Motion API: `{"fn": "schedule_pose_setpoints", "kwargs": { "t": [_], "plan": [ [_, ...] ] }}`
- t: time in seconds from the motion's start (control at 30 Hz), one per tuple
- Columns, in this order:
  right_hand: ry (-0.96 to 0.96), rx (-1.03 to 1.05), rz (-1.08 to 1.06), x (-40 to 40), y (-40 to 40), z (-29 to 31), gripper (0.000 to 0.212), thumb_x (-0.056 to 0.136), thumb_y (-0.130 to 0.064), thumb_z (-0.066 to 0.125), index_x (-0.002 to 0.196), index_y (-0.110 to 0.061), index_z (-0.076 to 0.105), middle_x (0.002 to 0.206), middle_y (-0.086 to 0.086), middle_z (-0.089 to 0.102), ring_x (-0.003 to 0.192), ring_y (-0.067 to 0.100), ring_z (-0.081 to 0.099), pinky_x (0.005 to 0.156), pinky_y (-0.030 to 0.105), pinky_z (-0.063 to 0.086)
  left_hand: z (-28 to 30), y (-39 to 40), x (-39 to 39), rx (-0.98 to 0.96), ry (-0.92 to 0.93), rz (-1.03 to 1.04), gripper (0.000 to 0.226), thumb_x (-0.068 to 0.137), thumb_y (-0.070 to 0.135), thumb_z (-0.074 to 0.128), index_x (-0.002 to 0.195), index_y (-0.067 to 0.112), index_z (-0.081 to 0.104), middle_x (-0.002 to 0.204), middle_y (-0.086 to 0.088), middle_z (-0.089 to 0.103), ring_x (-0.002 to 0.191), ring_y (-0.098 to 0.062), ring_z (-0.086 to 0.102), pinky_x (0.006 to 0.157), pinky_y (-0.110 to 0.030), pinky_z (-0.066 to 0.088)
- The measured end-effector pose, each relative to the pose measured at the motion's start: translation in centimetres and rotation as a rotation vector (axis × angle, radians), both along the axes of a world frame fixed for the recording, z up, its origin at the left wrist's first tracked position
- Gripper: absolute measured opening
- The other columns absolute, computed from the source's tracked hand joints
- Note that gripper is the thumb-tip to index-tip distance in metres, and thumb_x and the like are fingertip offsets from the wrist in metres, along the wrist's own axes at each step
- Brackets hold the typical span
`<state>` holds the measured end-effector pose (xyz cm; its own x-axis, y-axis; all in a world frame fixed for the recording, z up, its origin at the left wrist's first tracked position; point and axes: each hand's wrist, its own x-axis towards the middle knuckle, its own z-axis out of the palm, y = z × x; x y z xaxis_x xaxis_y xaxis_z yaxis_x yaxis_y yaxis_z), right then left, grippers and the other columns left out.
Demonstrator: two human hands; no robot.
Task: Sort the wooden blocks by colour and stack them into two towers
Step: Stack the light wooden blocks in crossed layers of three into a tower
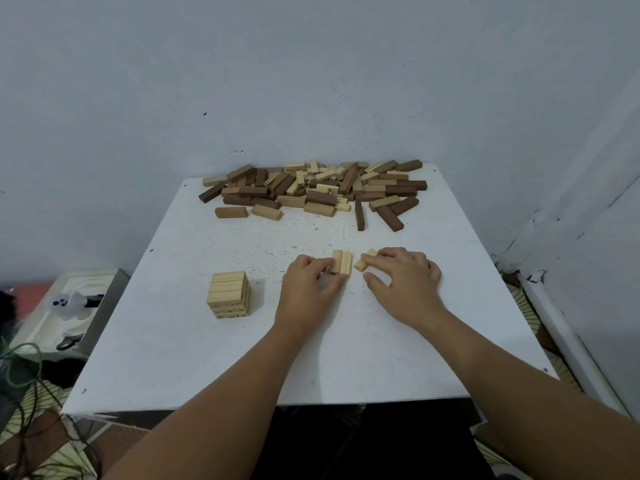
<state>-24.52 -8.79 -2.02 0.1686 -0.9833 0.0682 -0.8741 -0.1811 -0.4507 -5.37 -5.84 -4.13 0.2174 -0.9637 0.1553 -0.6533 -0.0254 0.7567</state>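
My left hand (310, 282) pinches two light blocks (342, 261) side by side, thumb and fingers narrow around them so they stay flush as a pair. My right hand (403, 282) has its fingertips on a third light block (365, 260), just beside the pair and angled toward it, the grip narrow on that one piece; I judge I'm lining it up to make a full layer of three. The light tower (229, 294) stands on the counter (381, 358) to my left, a few layers up, near enough to carry the layer across. The mixed pile (313, 190) of light and dark blocks lies along the far edge, well apart. No dark tower yet.
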Motion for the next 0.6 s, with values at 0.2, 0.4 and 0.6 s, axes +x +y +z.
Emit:
{"fn": "schedule_pose_setpoints", "kwargs": {
  "t": [0.2,0.4,0.6],
  "plan": [
    [-0.017,-0.035,0.055,0.8,-0.6,0.0,0.033,0.105,-0.038,0.047,0.131,-0.052,0.062,0.143,-0.022,0.054,0.133,0.015,0.038,0.114,0.046,0.018,-0.2,-0.3,0.3,-0.034,-0.054,-0.029,0.031,0.097,0.037,0.07,0.126,0.026,0.072,0.109,0.009,0.058,0.1,-0.01,0.057,0.093,-0.036,0.052],
    [-0.022,-0.016,0.059,0.8,-0.9,-0.9,0.055,0.104,-0.038,0.051,0.154,-0.051,0.032,0.152,-0.012,0.046,0.136,0.022,0.034,0.112,0.043,0.025,-0.2,-0.2,0.2,-0.046,-0.056,-0.037,0.032,0.098,0.036,0.069,0.129,0.027,0.071,0.111,0.007,0.058,0.101,-0.012,0.057,0.093,-0.038,0.054],
    [-0.03,-0.032,0.004,0.9,-1.0,-1.5,0.043,0.102,-0.042,0.054,0.144,-0.04,0.053,0.148,-0.008,0.044,0.137,0.021,0.034,0.116,0.042,0.024,-0.3,-0.2,0.2,-0.019,-0.03,-0.022,0.033,0.098,0.039,0.068,0.13,0.03,0.069,0.114,0.009,0.058,0.106,-0.013,0.057,0.097,-0.04,0.052]
  ]
}}
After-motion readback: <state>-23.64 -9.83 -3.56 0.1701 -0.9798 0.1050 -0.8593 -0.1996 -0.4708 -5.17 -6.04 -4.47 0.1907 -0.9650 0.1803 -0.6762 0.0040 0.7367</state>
